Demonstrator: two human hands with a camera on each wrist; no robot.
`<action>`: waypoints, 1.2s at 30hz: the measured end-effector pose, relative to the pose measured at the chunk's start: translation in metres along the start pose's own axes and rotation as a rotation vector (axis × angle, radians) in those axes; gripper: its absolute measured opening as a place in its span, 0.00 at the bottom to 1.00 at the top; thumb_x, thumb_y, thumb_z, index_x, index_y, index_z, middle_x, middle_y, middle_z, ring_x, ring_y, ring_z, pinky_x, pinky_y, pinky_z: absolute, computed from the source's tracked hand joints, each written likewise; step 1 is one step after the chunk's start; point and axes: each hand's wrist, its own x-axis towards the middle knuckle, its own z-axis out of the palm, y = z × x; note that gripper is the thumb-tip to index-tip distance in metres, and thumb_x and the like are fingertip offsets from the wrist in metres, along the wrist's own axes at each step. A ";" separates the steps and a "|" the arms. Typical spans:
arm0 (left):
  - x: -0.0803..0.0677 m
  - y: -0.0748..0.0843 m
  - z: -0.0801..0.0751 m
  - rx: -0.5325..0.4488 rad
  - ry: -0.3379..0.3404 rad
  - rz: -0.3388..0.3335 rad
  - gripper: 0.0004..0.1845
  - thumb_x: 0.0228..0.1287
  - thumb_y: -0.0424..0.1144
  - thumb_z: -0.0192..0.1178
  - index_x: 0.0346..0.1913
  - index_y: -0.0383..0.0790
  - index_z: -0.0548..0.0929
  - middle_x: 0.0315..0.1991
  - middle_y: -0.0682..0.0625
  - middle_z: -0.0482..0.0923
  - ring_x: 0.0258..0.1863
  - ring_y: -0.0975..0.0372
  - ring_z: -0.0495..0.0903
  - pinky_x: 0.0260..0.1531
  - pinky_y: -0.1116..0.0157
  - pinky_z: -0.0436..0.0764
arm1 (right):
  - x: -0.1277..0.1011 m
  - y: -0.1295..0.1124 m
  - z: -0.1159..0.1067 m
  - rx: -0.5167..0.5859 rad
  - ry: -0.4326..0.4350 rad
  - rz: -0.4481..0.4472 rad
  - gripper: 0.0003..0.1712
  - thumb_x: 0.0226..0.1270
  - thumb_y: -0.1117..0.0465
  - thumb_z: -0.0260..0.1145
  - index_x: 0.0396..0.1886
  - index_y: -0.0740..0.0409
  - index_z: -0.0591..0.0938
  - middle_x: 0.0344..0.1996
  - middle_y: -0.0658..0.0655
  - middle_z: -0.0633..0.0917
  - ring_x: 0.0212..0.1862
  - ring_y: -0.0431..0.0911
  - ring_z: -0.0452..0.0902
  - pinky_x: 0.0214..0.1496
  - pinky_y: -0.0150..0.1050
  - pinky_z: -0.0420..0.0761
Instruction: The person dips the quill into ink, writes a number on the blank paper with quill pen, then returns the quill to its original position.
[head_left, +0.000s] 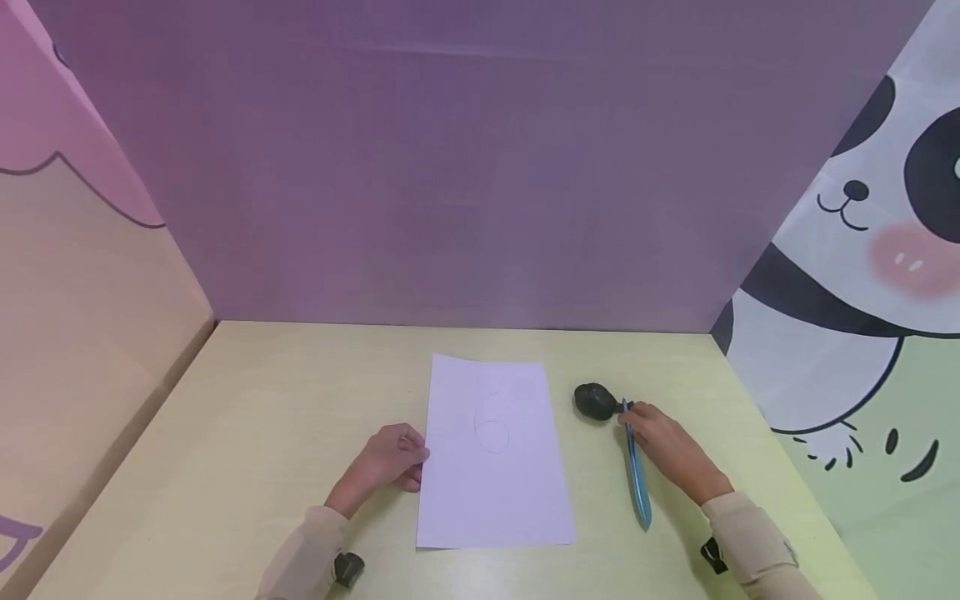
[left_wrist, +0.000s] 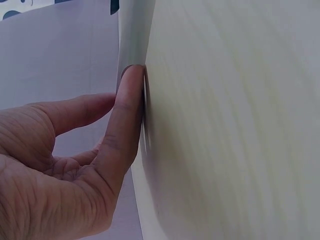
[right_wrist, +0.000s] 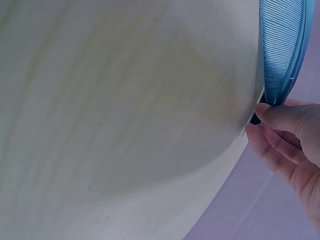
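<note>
A white sheet of paper lies on the table, with a thin figure 6 drawn on its upper half. At its left edge, my left hand pinches the paper between thumb and finger. My right hand, to the right of the sheet, pinches the far end of a long blue feather-shaped object. Fine ridges cover this blue piece in the right wrist view, with a small black part between my fingertips. Just left of these fingers sits a rounded black object with a short stem reaching toward them.
The pale wooden table ends at a purple wall panel behind. A panda print covers the right side, and a pink and beige print the left. Dark wrist devices show under the sleeves.
</note>
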 end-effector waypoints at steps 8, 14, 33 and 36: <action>0.000 0.001 -0.001 0.015 -0.005 -0.003 0.05 0.69 0.24 0.61 0.45 0.26 0.77 0.31 0.41 0.84 0.22 0.58 0.85 0.25 0.61 0.91 | 0.001 0.001 0.001 0.001 -0.016 -0.015 0.19 0.56 0.82 0.74 0.46 0.64 0.85 0.39 0.57 0.81 0.42 0.47 0.81 0.39 0.38 0.90; 0.000 0.001 -0.001 0.022 0.006 -0.018 0.06 0.70 0.25 0.62 0.45 0.26 0.77 0.32 0.40 0.84 0.22 0.58 0.85 0.25 0.62 0.91 | 0.003 0.004 0.006 -0.001 0.032 -0.083 0.18 0.58 0.82 0.72 0.44 0.62 0.84 0.34 0.54 0.77 0.36 0.42 0.73 0.32 0.34 0.84; 0.002 -0.001 -0.003 0.007 0.032 -0.036 0.07 0.71 0.27 0.62 0.46 0.26 0.78 0.34 0.39 0.83 0.22 0.58 0.86 0.25 0.62 0.91 | 0.006 0.000 0.007 -0.027 0.010 -0.001 0.19 0.56 0.81 0.74 0.46 0.62 0.88 0.41 0.59 0.83 0.41 0.49 0.82 0.33 0.39 0.88; 0.002 -0.001 -0.004 -0.006 0.037 -0.031 0.07 0.71 0.27 0.62 0.46 0.26 0.78 0.34 0.39 0.84 0.21 0.58 0.86 0.25 0.62 0.91 | 0.006 0.000 0.006 -0.036 0.026 -0.009 0.20 0.55 0.81 0.74 0.46 0.62 0.88 0.42 0.60 0.84 0.41 0.51 0.82 0.32 0.40 0.88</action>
